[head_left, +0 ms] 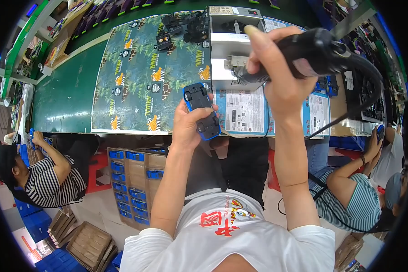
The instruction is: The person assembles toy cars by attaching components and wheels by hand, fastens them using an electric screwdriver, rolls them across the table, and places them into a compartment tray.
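Closest to the camera, the left hand (189,124) is wrapped around a blue toy car (201,110), turned belly-up so its black underside and wheels face the person; fingers close on its near end and sides, which steadies the chassis and leaves the underside open to a tool. Just right of it and higher, the right hand (276,75) is clenched fully round the black grip of a powered screwdriver (303,54), whose bit end points left, toward the car but apart from it, and whose thick cable (358,97) loops off to the right. Farther off stand a grey-and-white bench machine (229,45), printed jungle-pattern sheets (145,77) on the green table (63,95), and seated co-workers at left and right.
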Demonstrator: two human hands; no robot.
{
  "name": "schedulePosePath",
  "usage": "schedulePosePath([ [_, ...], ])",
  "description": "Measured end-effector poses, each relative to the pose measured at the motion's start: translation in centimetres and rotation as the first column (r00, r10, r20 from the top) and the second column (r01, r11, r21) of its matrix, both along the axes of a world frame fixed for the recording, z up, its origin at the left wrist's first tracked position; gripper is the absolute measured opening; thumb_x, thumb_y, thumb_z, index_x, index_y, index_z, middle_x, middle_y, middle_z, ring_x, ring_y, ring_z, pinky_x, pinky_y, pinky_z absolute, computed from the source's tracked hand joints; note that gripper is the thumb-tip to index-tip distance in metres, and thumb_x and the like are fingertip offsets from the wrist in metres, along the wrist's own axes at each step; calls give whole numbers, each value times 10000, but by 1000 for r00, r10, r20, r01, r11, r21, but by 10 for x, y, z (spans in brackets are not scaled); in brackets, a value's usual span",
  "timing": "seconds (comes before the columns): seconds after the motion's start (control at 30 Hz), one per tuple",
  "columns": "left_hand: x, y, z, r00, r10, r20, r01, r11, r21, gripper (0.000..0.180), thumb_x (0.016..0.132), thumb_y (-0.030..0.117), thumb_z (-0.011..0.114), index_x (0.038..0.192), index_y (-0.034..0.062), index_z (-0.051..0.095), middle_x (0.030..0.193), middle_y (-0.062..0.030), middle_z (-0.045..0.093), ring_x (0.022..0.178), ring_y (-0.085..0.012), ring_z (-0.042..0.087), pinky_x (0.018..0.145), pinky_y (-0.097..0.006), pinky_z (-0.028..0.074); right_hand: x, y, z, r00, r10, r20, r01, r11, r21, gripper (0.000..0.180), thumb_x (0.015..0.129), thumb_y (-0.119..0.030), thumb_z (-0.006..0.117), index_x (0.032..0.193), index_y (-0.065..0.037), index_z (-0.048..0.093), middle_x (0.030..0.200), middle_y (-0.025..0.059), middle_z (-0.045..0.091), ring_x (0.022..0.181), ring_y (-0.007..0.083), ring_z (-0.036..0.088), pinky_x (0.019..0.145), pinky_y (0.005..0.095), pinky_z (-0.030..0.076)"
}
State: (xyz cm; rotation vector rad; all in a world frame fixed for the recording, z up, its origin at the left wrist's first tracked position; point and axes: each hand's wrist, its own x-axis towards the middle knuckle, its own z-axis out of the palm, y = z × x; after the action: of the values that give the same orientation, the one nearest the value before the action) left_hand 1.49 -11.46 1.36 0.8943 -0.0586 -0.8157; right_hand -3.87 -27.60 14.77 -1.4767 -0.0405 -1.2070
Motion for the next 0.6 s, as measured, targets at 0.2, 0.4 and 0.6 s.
schedulePosePath([
  [0.2,0,-1,2,1000,-12,25,11,1000,9,525,744,-73,646,1245,2,508,1097,-139,637,853,-233,672,721,-382,594,6,-11,-1,997,33,68,-34,999,6,161,799,-35,788,695,-18,666,586,-8,614,459,50,552,441,180,401],
  [0.4,1,1,1,998,-64,12,63,997,32,510,746,-67,646,1235,1,518,1085,-137,641,849,-231,673,715,-382,594,8,-15,-1,996,-46,-80,31,983,-181,112,840,-67,726,778,-16,648,581,47,601,477,100,574,473,213,441],
  [0.6,1,2,2,1000,-23,5,23,1000,-14,516,751,-65,648,1244,7,514,1108,-140,640,867,-232,677,722,-389,597,-11,-14,5,938,248,-242,-210,962,172,158,890,-144,648,829,-5,605,609,76,566,447,142,519,462,261,424],
])
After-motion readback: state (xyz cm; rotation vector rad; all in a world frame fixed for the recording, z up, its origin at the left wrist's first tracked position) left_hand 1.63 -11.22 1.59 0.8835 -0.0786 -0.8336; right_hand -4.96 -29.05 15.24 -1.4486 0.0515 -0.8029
